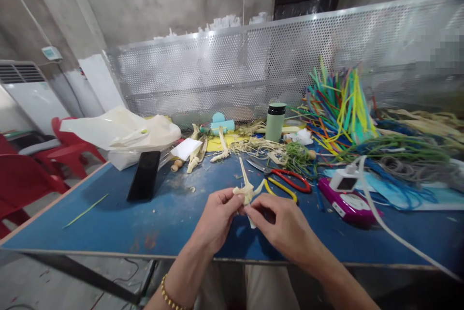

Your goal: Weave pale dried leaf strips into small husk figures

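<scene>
A small pale piece woven from dried plant strips [246, 193] is held above the front of the blue table. One strip end points up and away from it, and another sticks out to the right. My left hand [216, 218] pinches its left side between thumb and fingers. On the lower right, the thumb and forefinger of my right hand [281, 220] close on it. A pair of scissors [290, 180] with red and yellow handles lies just beyond my right hand, its blades toward the back left.
A black phone [144, 175] and a white plastic bag [126, 131] lie on the left. Farther back stand a green cup [275, 124] and a bundle of coloured strips [348, 107]. On the right, a purple power strip [350, 203] carries a charger with a white cable.
</scene>
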A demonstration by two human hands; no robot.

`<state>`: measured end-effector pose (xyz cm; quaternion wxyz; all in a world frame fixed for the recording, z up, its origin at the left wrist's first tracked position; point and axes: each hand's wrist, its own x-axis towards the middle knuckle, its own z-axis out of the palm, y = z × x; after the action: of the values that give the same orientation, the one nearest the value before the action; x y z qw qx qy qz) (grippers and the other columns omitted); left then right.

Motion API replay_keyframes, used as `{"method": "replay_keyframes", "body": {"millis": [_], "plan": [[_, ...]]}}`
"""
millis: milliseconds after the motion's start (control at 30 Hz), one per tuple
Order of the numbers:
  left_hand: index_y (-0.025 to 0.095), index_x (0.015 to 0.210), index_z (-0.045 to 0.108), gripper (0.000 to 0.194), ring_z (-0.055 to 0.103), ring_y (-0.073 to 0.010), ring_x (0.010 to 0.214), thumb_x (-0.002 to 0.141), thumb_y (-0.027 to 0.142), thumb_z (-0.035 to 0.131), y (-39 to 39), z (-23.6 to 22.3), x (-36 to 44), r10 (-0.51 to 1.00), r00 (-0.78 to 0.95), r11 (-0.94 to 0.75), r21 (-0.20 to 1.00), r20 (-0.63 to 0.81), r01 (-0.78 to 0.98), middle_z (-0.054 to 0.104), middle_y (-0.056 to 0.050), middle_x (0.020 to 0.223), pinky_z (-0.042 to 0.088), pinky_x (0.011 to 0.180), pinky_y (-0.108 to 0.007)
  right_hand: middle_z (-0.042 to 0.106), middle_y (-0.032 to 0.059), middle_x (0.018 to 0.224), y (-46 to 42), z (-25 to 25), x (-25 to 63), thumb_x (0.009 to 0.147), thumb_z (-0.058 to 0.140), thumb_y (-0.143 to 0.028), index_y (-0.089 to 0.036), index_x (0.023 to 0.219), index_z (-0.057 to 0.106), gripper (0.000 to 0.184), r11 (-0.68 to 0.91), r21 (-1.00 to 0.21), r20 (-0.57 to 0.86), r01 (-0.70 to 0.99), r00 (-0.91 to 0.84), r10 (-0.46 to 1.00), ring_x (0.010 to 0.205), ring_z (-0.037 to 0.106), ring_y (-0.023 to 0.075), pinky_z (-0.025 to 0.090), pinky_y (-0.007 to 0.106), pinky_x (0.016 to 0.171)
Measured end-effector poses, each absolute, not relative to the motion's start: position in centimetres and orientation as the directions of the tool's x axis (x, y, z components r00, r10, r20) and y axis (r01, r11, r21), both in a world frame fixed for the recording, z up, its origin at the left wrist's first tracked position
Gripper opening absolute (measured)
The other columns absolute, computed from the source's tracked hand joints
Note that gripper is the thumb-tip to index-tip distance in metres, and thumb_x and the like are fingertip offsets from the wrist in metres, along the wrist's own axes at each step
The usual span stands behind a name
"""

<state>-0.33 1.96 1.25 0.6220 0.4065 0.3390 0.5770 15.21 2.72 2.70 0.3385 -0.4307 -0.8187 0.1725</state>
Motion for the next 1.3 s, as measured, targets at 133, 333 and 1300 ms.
{"method": "replay_keyframes", "body": {"millis": [133,333,1300], "plan": [[0.009,0.075,0.068,0.025,0.047,-0.0097,0.064,0.072,0.032,0.077,2.1,0.9,-0.5,0.989,0.136,0.001,0.91,0.061,-0.414,0.057,-0.003,0.068,0.035,0.063,-0.023,0.06,-0.0004,0.06,3.5,2.6,14.8,0.088,0.051,-0.03,-0.019,0.066,0.061,0.027,0.515,-0.636,0.332,0.575,-0.399,0.855,0.057,0.05,0.0128,0.032,0.025,0.055],[0.009,0.073,0.067,0.026,0.041,-0.0075,0.058,0.07,0.032,0.079,2.2,0.8,-0.8,0.991,0.132,0.03,0.908,0.029,-0.418,0.053,-0.001,0.063,0.03,0.058,-0.022,0.055,-0.0015,0.058,3.5,2.1,14.9,0.088,0.049,-0.031,-0.018,0.062,0.055,0.029,0.502,-0.648,0.306,0.572,-0.409,0.86,0.055,0.046,0.0119,0.03,0.025,0.054],[0.008,0.077,0.067,0.03,0.032,-0.0054,0.055,0.076,0.037,0.074,2.1,0.8,-0.9,0.995,0.09,0.004,0.878,0.045,-0.479,0.044,0.002,0.061,0.023,0.053,-0.023,0.055,-0.0013,0.06,4.6,4.4,16.0,0.094,0.049,-0.035,-0.017,0.067,0.06,0.034,0.629,-0.524,0.566,0.575,-0.317,0.761,0.055,0.048,0.0108,0.036,0.023,0.055]]}}
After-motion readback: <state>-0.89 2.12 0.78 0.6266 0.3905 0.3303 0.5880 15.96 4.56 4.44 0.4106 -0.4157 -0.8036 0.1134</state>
